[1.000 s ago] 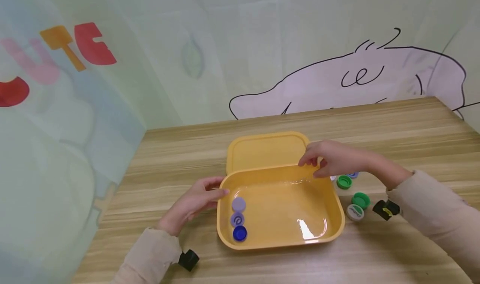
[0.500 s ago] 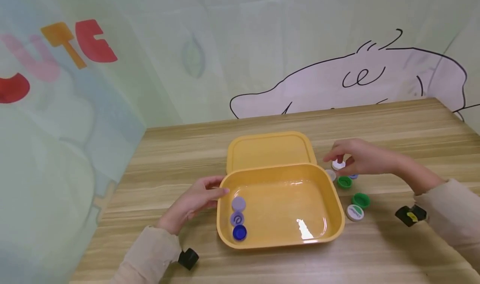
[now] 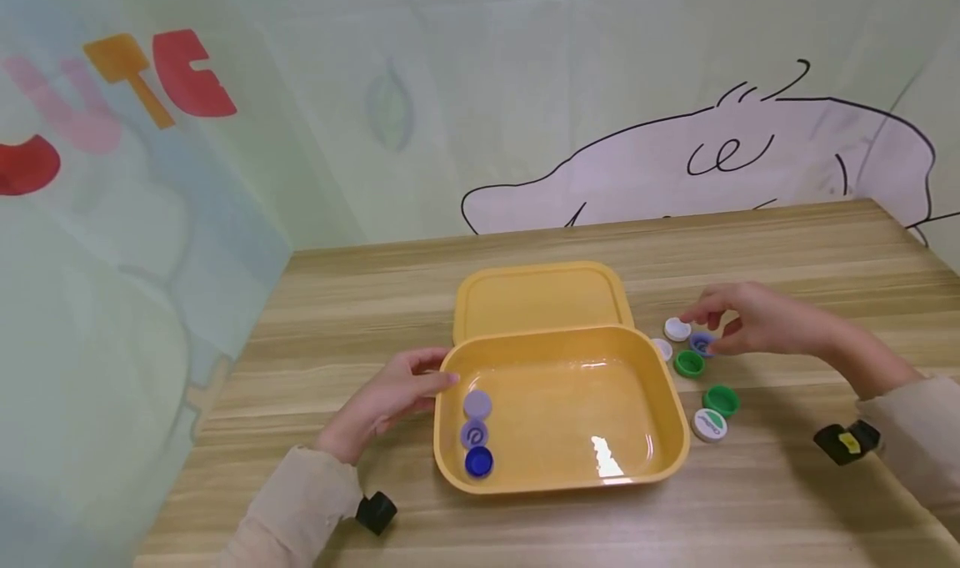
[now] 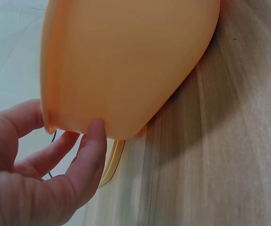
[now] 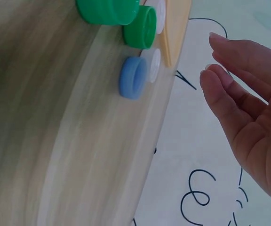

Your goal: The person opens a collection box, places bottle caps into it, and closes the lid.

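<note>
In the head view, a yellow plastic box (image 3: pixel 558 409) sits on the table, and my left hand (image 3: pixel 396 391) grips its left rim, thumb over the edge and fingers against the outer wall. The left wrist view shows the same box wall (image 4: pixel 126 61) held near its corner. Inside lie a pale lilac cap (image 3: pixel 477 404), a purple cap (image 3: pixel 474 434) and a dark blue cap (image 3: pixel 478 462) in a column. My right hand (image 3: pixel 761 319) hovers with loosely bent fingers over a periwinkle bottle cap (image 3: pixel 701 344); in the right wrist view, nothing shows between its fingers.
Right of the box lie two white caps, one (image 3: pixel 677 329) farther back, a small green cap (image 3: pixel 688 364), a larger green cap (image 3: pixel 722 399) and a printed white cap (image 3: pixel 709 425). A yellow lid (image 3: pixel 540 301) lies behind the box. A printed cloth (image 3: pixel 480 101) hangs behind the table.
My right hand has moved right from the box's back right corner to above the loose caps, uncovering the white and periwinkle ones. The left hand has stayed on the rim.
</note>
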A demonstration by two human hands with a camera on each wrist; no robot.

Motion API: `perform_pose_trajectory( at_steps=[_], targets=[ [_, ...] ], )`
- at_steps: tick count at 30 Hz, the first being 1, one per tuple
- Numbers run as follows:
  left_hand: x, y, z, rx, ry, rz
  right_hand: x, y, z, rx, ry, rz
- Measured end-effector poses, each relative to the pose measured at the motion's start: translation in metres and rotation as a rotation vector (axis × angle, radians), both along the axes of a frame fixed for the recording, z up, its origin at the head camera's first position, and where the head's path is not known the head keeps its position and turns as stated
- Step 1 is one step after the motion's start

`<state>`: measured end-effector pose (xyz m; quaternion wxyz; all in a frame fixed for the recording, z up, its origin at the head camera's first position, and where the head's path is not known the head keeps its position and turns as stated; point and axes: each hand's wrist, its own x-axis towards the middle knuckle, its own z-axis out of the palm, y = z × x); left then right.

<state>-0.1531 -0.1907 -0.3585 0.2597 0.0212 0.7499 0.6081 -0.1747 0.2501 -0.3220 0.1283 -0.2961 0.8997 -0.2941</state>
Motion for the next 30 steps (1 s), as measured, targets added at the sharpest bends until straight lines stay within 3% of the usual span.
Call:
perform_pose_trajectory(
  at_steps=[11,22,30],
  targets=[
    [0.0,0.002,0.001,0.009,0.0,0.006,-0.004,0.015,-0.017,-0.016,-0.036,-0.038],
    [0.004,-0.002,0.0,0.021,-0.003,0.0,-0.009,0.02,-0.048,-0.026,0.024,-0.049],
    [0.0,0.0,-0.001,0.036,0.005,-0.001,-0.011,0.018,-0.049,0.008,-0.002,-0.116]
  ],
)
